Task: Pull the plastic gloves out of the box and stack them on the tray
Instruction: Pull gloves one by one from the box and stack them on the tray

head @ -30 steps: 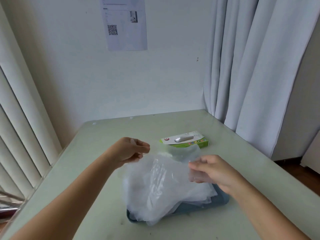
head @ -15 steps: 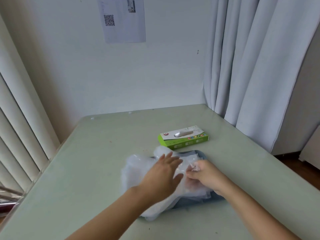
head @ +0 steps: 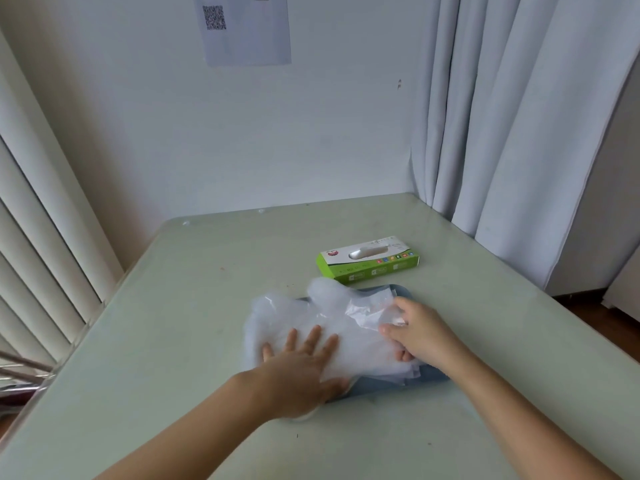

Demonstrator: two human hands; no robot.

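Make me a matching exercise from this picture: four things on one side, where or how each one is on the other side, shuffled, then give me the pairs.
1. left hand
2. right hand
3. green box
4. tray

A. mostly covered by the plastic gloves
B. lies flat on the pile, fingers straight
C. stands on the table beyond the tray
D. pinches the plastic at the pile's edge

Pairs: 1-B, 2-D, 3-C, 4-A
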